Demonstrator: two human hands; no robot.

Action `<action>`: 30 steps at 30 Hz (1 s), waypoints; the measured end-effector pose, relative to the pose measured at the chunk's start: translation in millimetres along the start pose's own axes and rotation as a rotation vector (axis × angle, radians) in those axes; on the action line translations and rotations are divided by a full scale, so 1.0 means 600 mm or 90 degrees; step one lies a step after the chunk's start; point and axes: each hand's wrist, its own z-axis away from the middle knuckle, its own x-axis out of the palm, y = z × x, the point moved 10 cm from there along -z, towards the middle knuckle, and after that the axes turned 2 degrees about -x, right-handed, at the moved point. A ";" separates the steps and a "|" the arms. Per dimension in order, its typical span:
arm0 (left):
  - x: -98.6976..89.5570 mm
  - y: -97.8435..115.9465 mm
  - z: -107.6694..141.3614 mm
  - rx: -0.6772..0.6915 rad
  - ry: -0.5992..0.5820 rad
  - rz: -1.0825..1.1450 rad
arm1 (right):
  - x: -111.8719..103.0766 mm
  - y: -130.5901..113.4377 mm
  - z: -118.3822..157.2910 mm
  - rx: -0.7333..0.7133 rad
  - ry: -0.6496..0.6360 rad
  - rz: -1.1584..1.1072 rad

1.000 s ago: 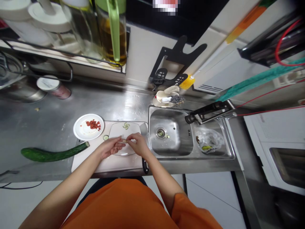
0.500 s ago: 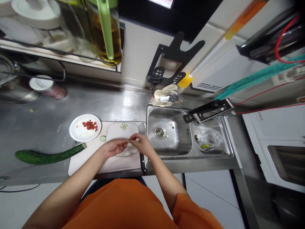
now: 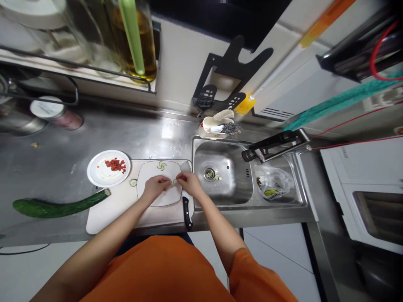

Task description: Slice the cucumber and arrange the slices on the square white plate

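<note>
Both hands meet over a squarish white plate point(image 3: 168, 198), fingertips pinched. Between my left hand point(image 3: 155, 187) and my right hand point(image 3: 190, 183) stretches a small thin cucumber strip point(image 3: 173, 182), mostly covered by the fingers. Curved green cucumber strips point(image 3: 161, 166) form a pinwheel near the plate's far edge. Under the plate lies a pale cutting board point(image 3: 107, 216), with a cucumber slice point(image 3: 133, 182) left of the plate. A black-handled knife point(image 3: 187, 213) rests on the board's right side, below my right hand. A long cucumber point(image 3: 59, 208) lies at left, its cut end over the board.
A round white plate point(image 3: 92, 176) with chopped red pieces point(image 3: 116, 165) sits behind the board. To the right is a steel sink point(image 3: 233, 167) with scraps by its drain, and a plastic bag point(image 3: 275, 182) beyond. A lidded jar point(image 3: 56, 112) stands back left.
My hands have drawn slightly apart, and the strip shows between them. My left hand has turned palm down. The view has shifted slightly; the plates, knife and cucumber stay in place.
</note>
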 end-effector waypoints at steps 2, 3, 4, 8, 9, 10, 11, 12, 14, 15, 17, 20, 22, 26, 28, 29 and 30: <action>0.000 0.011 -0.003 0.032 0.024 -0.091 | 0.000 0.002 -0.006 0.001 -0.006 0.080; 0.000 0.016 -0.003 0.045 0.033 -0.126 | -0.001 0.001 -0.009 0.001 -0.008 0.119; 0.001 0.020 -0.003 0.056 0.041 -0.155 | -0.002 0.000 -0.010 0.003 -0.010 0.157; 0.006 0.037 -0.002 0.098 0.069 -0.246 | -0.006 -0.007 -0.009 0.022 -0.017 0.273; 0.008 0.039 -0.002 0.104 0.074 -0.264 | -0.006 -0.010 -0.008 0.024 -0.020 0.291; 0.009 0.040 -0.003 0.107 0.077 -0.279 | -0.005 -0.013 -0.007 0.026 -0.024 0.306; 0.010 0.040 -0.003 0.107 0.080 -0.292 | -0.003 -0.015 -0.006 0.027 -0.028 0.320; 0.012 0.040 -0.004 0.106 0.081 -0.304 | -0.002 -0.017 -0.005 0.029 -0.032 0.334; 0.015 0.041 -0.004 0.108 0.082 -0.326 | 0.001 -0.020 -0.004 0.027 -0.038 0.361; 0.016 0.043 -0.003 0.114 0.082 -0.336 | 0.002 -0.022 -0.003 0.023 -0.041 0.374; 0.019 0.048 -0.001 0.133 0.083 -0.354 | 0.005 -0.027 -0.003 0.007 -0.046 0.400; 0.021 0.055 0.003 0.164 0.092 -0.375 | 0.010 -0.031 -0.003 -0.014 -0.053 0.432; 0.021 0.055 0.004 0.176 0.102 -0.389 | 0.009 -0.032 -0.002 -0.024 -0.047 0.444; 0.024 0.051 0.003 0.197 0.091 -0.386 | 0.000 -0.025 0.012 -0.016 -0.003 0.443; 0.025 0.050 0.003 0.209 0.080 -0.373 | -0.006 -0.019 0.027 -0.001 0.028 0.438; 0.025 0.049 0.004 0.212 0.078 -0.368 | -0.006 -0.017 0.036 0.003 0.034 0.437; 0.025 0.049 0.005 0.215 0.076 -0.366 | -0.003 -0.014 0.045 0.007 0.034 0.437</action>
